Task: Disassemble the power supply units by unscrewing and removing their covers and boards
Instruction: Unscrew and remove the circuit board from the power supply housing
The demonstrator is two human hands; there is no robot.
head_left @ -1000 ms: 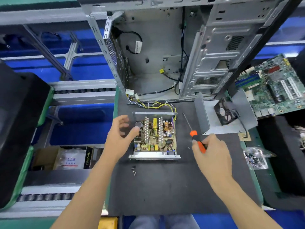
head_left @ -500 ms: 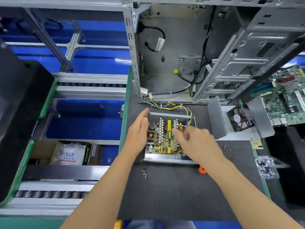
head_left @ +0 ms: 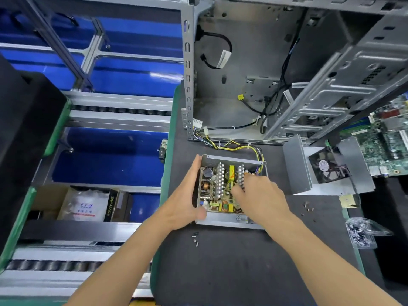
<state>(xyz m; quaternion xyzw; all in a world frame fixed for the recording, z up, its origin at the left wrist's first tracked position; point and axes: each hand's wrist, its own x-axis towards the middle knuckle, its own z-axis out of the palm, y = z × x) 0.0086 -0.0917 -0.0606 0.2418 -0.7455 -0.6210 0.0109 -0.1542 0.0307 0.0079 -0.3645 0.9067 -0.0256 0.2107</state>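
From the head view, the opened power supply unit (head_left: 230,191) sits on the dark surface (head_left: 231,266) just in front of the stripped computer case (head_left: 254,74), its wire bundle (head_left: 238,147) trailing back toward the case. The removed cover (head_left: 298,166) with its fan (head_left: 329,166) lies apart on the right.

A second ago the right hand (head_left: 260,195) was on the orange screwdriver beside the unit; now the tool is out of sight and that hand is down on the circuit board (head_left: 220,188), fingers curled in among the heat sinks. Whether they actually pinch the board I cannot tell, since the back of the hand hides the tips. The left hand (head_left: 187,199) has come in from hovering and now presses flat against the unit's left wall, fingers straight, thumb at the near corner, steadying the housing.

Loose screws (head_left: 195,238) lie just in front of the unit, more to the right (head_left: 308,206). My reading is that unscrewing is finished here and the board is about to be lifted out, with the attached wires the likely snag.
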